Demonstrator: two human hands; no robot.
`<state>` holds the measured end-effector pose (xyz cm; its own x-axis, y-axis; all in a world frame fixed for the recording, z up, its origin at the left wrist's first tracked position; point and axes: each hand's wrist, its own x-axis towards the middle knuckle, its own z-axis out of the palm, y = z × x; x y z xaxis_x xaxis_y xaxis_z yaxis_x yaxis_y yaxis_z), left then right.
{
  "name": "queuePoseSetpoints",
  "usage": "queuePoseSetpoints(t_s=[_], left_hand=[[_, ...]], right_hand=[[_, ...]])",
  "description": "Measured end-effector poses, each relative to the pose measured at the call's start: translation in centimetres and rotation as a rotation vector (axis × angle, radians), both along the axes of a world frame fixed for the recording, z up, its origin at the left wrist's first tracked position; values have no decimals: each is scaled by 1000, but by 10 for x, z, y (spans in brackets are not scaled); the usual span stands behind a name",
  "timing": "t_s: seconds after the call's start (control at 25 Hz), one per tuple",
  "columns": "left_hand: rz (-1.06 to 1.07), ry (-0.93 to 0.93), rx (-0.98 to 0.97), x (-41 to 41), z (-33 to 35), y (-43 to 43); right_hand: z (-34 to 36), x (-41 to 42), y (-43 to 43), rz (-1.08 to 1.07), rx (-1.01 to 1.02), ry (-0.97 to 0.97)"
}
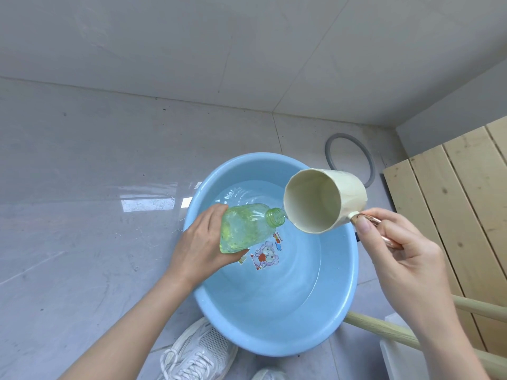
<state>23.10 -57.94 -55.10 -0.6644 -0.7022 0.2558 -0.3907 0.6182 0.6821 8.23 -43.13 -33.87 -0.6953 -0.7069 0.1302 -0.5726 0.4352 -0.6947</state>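
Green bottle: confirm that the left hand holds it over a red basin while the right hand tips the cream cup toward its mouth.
Wrong colour: the head view shows the basin is blue, not red. The rest holds: the left hand holds the green bottle over it while the right hand tips the cream cup toward its mouth.

You are in a home wash area. Glossy grey floor tiles point(82, 242) meet a tiled wall point(164, 37) at 12 o'clock. A blue wash basin point(274, 344) holding water sits on the floor at centre, with a grey hose loop point(343, 135) at 1 o'clock and pale wooden slats point(452, 187) at 3 o'clock.
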Motion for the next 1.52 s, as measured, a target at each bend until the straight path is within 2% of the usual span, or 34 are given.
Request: queuePoseSetpoints(t_s=[1.52], left_hand=[[-1, 23, 38, 0, -2, 0]], right_hand=[[-5, -5, 1, 41, 16, 178]])
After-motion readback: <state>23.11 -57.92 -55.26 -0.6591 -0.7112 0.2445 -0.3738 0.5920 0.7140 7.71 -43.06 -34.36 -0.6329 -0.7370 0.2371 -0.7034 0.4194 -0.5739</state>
